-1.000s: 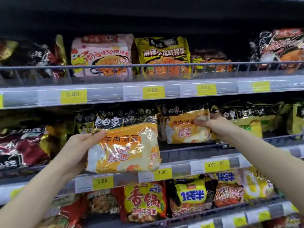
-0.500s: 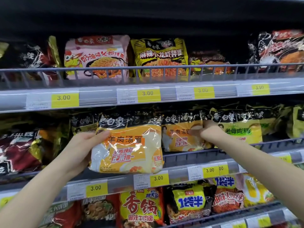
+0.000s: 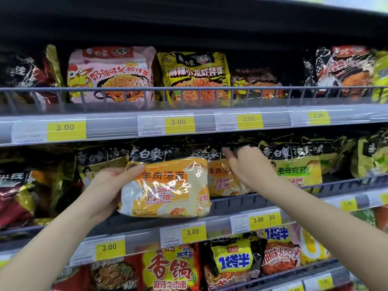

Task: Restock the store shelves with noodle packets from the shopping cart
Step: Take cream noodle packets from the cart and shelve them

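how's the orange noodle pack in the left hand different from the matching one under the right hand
The orange-and-white noodle packet is gripped by the left hand in front of the shelf rail, fully visible. The matching orange packet stands behind the rail, partly hidden, with the right hand on its top. Both share the black top band and orange label.

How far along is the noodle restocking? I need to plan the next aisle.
Done: the matching orange-and-black mutton-soup packet already stands on the middle wire-fronted shelf, with the right hand resting on it. In hand: the left hand holds another orange-and-white noodle packet in front of that row, not yet shelved. Left: slotting it in; the cart is out of view, so remaining stock cannot be judged.
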Motion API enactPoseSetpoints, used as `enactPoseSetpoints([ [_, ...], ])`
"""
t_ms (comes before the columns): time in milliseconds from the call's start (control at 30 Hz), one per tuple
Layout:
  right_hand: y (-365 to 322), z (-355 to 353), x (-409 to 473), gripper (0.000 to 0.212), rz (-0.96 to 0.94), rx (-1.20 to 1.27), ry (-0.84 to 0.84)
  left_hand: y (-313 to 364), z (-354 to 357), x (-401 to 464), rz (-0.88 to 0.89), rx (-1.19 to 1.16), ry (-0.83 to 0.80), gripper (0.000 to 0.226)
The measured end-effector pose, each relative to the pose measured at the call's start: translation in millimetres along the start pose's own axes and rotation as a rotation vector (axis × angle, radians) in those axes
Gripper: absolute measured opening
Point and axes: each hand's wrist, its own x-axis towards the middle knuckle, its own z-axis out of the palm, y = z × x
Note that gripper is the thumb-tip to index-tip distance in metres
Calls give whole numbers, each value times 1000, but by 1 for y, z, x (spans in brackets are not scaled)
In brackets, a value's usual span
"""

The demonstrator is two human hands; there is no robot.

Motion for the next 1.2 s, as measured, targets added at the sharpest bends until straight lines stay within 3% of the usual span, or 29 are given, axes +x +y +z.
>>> enactPoseSetpoints([
  [67,-4,0,-4,74,131,604,-175,0,5,3,4,-5,-6,102],
  [100,-7,-2,-6,74,186,806,-316,1,9,4,8,-15,-13,101],
  [200,-9,-6,-13,61,177,970,-622,3,23,10,18,-19,-28,93],
  [333,-2,-11,-9,23,230,1082,-598,3,43,15,47,-49,-67,50],
  [467,16,-18,1,19,285,1125,-478,-2,49,19,79,102,-133,55],
  [567,36,-21,15,32,324,1152,-282,-17,36,17,278,801,-196,90],
  [633,49,-20,22,32,307,1118,-205,-31,33,0,471,1213,-293,96],
  [700,59,-18,27,37,292,1073,-192,-38,30,-17,609,1414,-371,89],
  [800,66,-12,27,31,260,977,-249,-45,22,-14,726,1514,-373,64],
  [967,70,-5,24,43,325,961,-348,-46,22,-11,781,1523,-395,62],
  [1033,73,-4,22,59,354,935,-369,-49,21,-9,768,1498,-410,63],
  [1133,73,-6,18,104,352,897,-411,-54,20,-5,800,1465,-388,64],
  [1200,70,-11,18,106,330,850,-439,-55,20,-4,813,1453,-385,65],
])
